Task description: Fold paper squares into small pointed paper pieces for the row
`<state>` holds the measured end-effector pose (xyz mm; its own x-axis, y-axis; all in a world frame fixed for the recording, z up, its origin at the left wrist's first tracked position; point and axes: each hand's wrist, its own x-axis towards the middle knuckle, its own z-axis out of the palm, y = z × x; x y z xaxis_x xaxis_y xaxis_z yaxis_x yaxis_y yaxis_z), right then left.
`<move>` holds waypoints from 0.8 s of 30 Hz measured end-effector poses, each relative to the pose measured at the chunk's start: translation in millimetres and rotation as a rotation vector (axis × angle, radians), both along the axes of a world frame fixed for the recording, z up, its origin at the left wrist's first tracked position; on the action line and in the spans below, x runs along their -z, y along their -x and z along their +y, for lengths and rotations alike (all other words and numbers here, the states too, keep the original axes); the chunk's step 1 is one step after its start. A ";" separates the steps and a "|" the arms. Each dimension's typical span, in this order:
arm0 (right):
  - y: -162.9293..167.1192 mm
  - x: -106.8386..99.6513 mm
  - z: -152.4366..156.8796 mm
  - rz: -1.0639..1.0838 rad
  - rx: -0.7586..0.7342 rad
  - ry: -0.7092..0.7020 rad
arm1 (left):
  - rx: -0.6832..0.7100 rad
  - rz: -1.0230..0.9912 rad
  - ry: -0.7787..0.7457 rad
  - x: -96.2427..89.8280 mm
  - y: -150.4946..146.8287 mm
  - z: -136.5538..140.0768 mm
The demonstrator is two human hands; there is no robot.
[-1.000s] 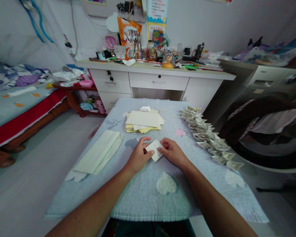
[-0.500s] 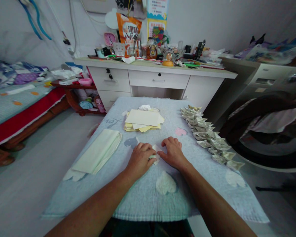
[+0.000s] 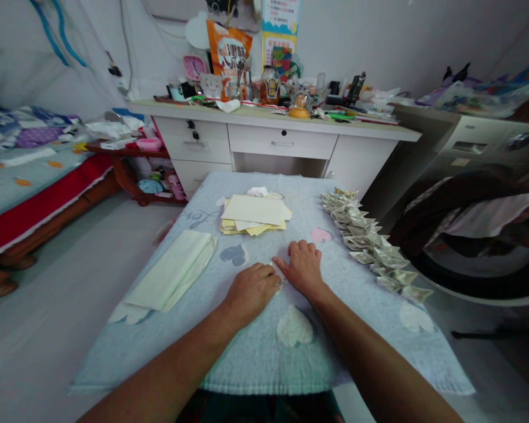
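Both hands lie palm-down on the blue cloth-covered table (image 3: 255,352), the left hand (image 3: 252,289) and right hand (image 3: 303,267) pressed flat together over a small folded paper (image 3: 278,286), almost hidden between them. A row of folded pieces (image 3: 370,244) lies to the right, and a stack of yellow sheets (image 3: 253,214) sits beyond.

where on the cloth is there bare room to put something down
Bare: the near edge of the cloth below both hands, and between the pale folded stack and the paper pile. Crowded: the right edge, lined with folded pieces.
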<state>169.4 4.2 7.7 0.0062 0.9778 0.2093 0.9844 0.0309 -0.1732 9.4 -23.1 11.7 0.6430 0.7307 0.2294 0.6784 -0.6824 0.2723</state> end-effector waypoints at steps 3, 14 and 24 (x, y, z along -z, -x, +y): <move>0.0 -1.1 1.7 -0.018 0.017 0.018 | -0.014 0.021 0.034 -2.5 2.0 -0.5; -11.4 -4.5 -5.0 -0.005 -0.069 0.041 | -0.062 -0.052 0.088 -2.4 6.0 2.3; -29.5 -0.7 -7.7 0.114 -0.187 0.090 | -0.039 -0.071 0.088 -0.6 7.3 3.8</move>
<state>198.9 -3.5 8.5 -0.1581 0.9789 0.1291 0.9371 0.1900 -0.2929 2.0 -19.3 12.2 0.5982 0.7741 0.2072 0.6807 -0.6272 0.3785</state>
